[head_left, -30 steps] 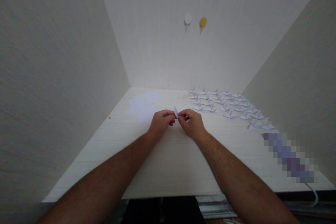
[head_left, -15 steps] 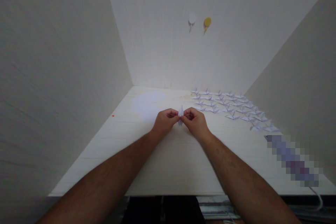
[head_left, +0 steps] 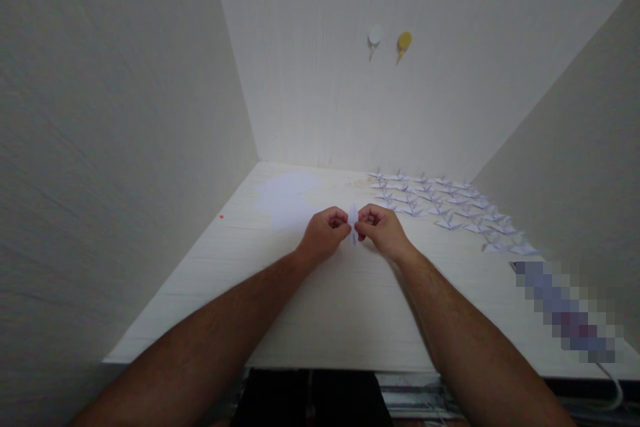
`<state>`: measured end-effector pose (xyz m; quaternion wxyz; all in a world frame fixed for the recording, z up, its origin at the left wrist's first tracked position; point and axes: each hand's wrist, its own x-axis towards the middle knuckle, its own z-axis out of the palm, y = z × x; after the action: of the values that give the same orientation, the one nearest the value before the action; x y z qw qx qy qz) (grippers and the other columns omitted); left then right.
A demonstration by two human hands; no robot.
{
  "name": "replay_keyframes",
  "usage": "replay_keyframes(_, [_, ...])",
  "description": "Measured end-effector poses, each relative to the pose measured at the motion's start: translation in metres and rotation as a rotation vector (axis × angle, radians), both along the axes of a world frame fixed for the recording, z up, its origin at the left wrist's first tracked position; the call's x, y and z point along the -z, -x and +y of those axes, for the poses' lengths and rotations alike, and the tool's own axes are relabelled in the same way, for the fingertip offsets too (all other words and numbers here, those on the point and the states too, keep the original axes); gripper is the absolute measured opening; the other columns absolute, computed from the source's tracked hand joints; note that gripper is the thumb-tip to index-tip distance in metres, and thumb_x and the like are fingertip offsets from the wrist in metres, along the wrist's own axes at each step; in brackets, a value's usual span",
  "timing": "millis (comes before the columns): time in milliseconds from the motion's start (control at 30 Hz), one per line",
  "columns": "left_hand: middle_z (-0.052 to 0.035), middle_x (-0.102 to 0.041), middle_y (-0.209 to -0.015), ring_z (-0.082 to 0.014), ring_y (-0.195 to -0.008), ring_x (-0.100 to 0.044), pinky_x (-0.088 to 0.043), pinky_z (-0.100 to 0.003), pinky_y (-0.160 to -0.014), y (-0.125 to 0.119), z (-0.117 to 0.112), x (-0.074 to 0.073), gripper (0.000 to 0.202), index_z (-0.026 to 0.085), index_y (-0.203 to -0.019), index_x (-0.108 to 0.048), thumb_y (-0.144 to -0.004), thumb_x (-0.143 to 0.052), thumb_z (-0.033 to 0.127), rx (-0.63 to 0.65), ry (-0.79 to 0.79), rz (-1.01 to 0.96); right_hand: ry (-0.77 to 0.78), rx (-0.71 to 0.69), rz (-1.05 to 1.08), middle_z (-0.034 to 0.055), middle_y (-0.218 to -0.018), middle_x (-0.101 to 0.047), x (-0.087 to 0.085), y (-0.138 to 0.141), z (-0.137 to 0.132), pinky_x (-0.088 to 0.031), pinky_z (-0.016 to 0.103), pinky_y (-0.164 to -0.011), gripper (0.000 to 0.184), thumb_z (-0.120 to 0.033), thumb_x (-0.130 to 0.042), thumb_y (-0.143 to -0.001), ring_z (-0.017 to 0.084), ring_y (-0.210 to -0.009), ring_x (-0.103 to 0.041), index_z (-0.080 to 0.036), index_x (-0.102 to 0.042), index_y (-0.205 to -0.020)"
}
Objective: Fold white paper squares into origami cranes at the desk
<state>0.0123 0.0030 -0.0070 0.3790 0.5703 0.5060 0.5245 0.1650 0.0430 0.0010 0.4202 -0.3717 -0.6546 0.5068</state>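
Note:
Between my two hands, over the middle of the table, stands a small folded piece of white paper [head_left: 353,215], narrow and pointed at top and bottom. My left hand [head_left: 327,230] pinches its left side with thumb and fingers. On its other side, my right hand [head_left: 380,227] closes thumb and fingertips on the right edge. Behind and to the right, several white paper cranes [head_left: 447,223] sit in rows. White paper sheets [head_left: 287,197] lie beyond my left hand.
The white table [head_left: 320,320] is bounded by walls at the left, back and right. A blurred-out, pixelated object [head_left: 565,310] lies at the right, with a pale cable [head_left: 617,390] below it. A white hook [head_left: 375,35] and a yellow hook [head_left: 405,41] are on the back wall. A small orange speck [head_left: 221,217] lies at the left edge.
The whole view has shifted slightly, so everything appears a little further right. My hands still hold the folded paper, with the right fingers slightly repositioned along its edge.

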Motion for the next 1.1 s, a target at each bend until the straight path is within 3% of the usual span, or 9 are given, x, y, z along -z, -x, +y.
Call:
replay_keyframes(167, [-0.0017,-0.061,-0.071,-0.0137,-0.066,-0.055,-0.042,-0.027,-0.066,-0.006,-0.017,-0.005,0.005,0.019,-0.078,-0.059,-0.077,-0.055,0.020,-0.102,-0.350,0.394,0.019,-0.174,0.117,-0.0040,-0.057,-0.062,0.007,-0.010,0.009,-0.047,0.022,-0.051,0.015,-0.023,-0.071,-0.063,0.010,-0.049,-0.057,-0.017,-0.059,-0.070])
replay_keyframes(267, [-0.0023,-0.061,-0.072,-0.0139,-0.067,-0.055,-0.042,-0.027,-0.067,-0.009,-0.022,-0.007,0.006,0.019,-0.078,-0.059,-0.079,-0.054,0.020,-0.100,-0.399,0.439,0.039,-0.221,0.162,-0.0031,-0.060,-0.064,0.011,-0.013,0.013,-0.049,0.024,-0.055,0.016,-0.022,-0.072,-0.064,0.010,-0.052,-0.059,-0.017,-0.059,-0.072])
replay_keyframes(600, [0.0037,-0.058,-0.056,-0.0110,-0.049,-0.055,-0.042,-0.022,-0.050,-0.011,-0.005,-0.001,0.009,0.018,-0.072,-0.055,-0.066,-0.062,0.017,-0.054,-0.006,-0.128,0.005,-0.125,0.105,-0.0058,-0.058,-0.060,0.004,-0.005,0.005,-0.046,0.022,-0.050,0.015,-0.020,-0.068,-0.062,0.009,-0.049,-0.056,-0.018,-0.058,-0.072])
replay_keyframes(867, [0.0068,-0.054,-0.051,-0.0101,-0.046,-0.054,-0.045,-0.023,-0.049,-0.009,-0.004,-0.007,0.015,0.018,-0.073,-0.056,-0.061,-0.065,0.016,0.000,0.066,-0.334,-0.061,-0.026,0.092,-0.0048,-0.057,-0.060,0.005,-0.002,0.004,-0.046,0.022,-0.050,0.011,-0.022,-0.066,-0.063,0.010,-0.049,-0.056,-0.019,-0.061,-0.073])
replay_keyframes(1100, [0.0035,-0.059,-0.055,-0.0099,-0.049,-0.055,-0.044,-0.024,-0.051,-0.007,-0.003,-0.008,0.012,0.017,-0.070,-0.058,-0.061,-0.066,0.017,0.052,0.101,-0.421,-0.058,-0.091,0.113,-0.0035,-0.057,-0.063,0.002,-0.004,0.003,-0.049,0.024,-0.054,0.005,-0.018,-0.062,-0.064,0.011,-0.051,-0.058,-0.019,-0.064,-0.069])
